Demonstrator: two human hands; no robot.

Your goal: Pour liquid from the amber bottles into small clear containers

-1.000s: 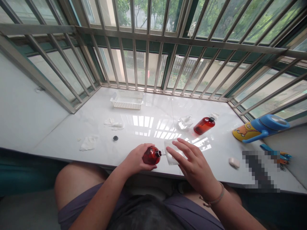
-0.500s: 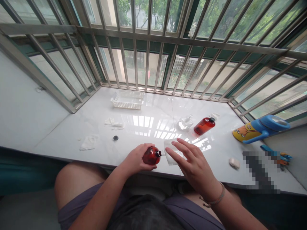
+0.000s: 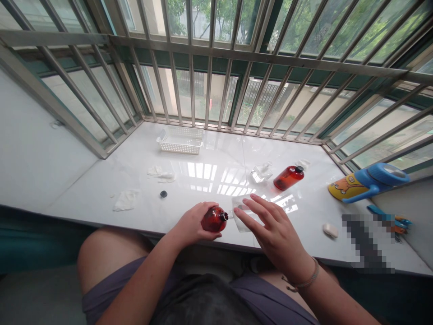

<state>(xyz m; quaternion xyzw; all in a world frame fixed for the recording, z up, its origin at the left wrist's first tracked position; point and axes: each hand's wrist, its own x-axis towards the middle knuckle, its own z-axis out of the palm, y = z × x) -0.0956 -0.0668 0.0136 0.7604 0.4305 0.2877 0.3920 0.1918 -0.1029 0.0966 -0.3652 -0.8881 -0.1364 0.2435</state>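
Observation:
My left hand [image 3: 194,221] is wrapped round an amber bottle [image 3: 212,220] without a cap, tilted so its dark neck faces right. Close to that mouth is the narrow neck of a clear square bottle [image 3: 239,221], which lies on its side with its neck to the left. My right hand [image 3: 274,230] grips this clear bottle from the right, fingers long and bent over it; the thumb is hidden. A black cap [image 3: 163,194] rests on the counter left of my hands.
On the white counter [image 3: 209,176] are a white basket [image 3: 181,143], crumpled tissues [image 3: 126,200], another clear bottle [image 3: 261,173], a capped amber bottle [image 3: 287,178], a blue and yellow flask [image 3: 358,183] and a small whitish object [image 3: 330,230]. Metal bars [image 3: 216,54] line the window behind.

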